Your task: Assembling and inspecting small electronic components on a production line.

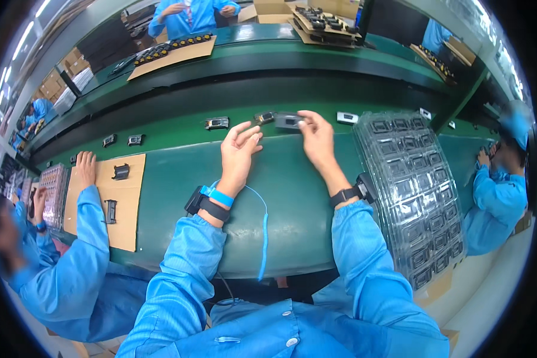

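My right hand (318,142) pinches a grey rectangular casing (288,121) at its right end, over the green belt. The casing is smeared by motion. My left hand (238,156) is raised beside it with loosely bent fingers apart, and nothing shows in it. Just past its fingertips is a small dark part (264,118) with a gold-coloured patch. A black and silver part (217,123) lies on the belt left of that hand. Right of my right hand lies a white casing with a dark window (347,117).
Stacked clear plastic trays (416,197) stand at my right. A cardboard sheet (128,206) with black parts lies at left, where a co-worker's hand (86,169) rests. A blue coiled cord (264,244) hangs from my left wrist strap. Across the belt, parts fill a cardboard sheet (176,64).
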`<state>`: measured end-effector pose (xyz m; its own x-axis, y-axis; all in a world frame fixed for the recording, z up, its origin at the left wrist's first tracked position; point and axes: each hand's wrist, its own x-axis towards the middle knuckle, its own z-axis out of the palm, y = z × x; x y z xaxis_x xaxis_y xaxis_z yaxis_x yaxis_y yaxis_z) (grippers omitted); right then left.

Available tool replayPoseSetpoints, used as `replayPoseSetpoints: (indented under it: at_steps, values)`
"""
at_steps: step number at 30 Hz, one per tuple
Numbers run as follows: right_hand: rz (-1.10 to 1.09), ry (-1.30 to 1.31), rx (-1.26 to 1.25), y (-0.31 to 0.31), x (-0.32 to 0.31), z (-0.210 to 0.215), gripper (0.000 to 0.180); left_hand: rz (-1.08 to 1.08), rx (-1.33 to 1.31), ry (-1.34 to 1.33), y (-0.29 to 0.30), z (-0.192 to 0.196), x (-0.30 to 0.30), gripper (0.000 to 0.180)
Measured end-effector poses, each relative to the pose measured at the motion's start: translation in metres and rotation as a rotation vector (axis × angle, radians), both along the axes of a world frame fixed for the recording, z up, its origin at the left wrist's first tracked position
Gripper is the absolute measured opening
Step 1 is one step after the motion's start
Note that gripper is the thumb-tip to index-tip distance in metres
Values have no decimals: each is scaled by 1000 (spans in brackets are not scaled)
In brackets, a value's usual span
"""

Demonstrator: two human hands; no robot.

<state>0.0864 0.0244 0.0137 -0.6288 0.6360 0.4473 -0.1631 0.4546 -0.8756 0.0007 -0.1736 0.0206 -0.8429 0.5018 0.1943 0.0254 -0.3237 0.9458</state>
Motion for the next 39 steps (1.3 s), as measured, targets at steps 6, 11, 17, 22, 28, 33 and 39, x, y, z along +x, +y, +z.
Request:
replayPoseSetpoints:
  at_steps: [6,11,17,22,28,33,39]
  values:
    - [-586,-364,680,36,-18,0,39,19,48,-20,2,-11,-6,22]
    - [-207,-175,808,-16,-47,7,49,37,62,-23,1,-13,-10,16]
    - [-190,-531,706,-34,-65,17,58,20,41,3,3,-9,-5,15]
    - [-164,-95,745,-29,-55,7,53,1,31,5,7,-8,-2,29]
    - [-79,21,581,-72,-8,1,52,-45,2,117,-2,-1,-2,39]
    - [111,-4,435,-72,-7,1,45,-120,48,33,0,-6,-4,30]
    - [247,90,-221,-60,-21,-6,33,-6,18,-6,1,-10,-9,21]
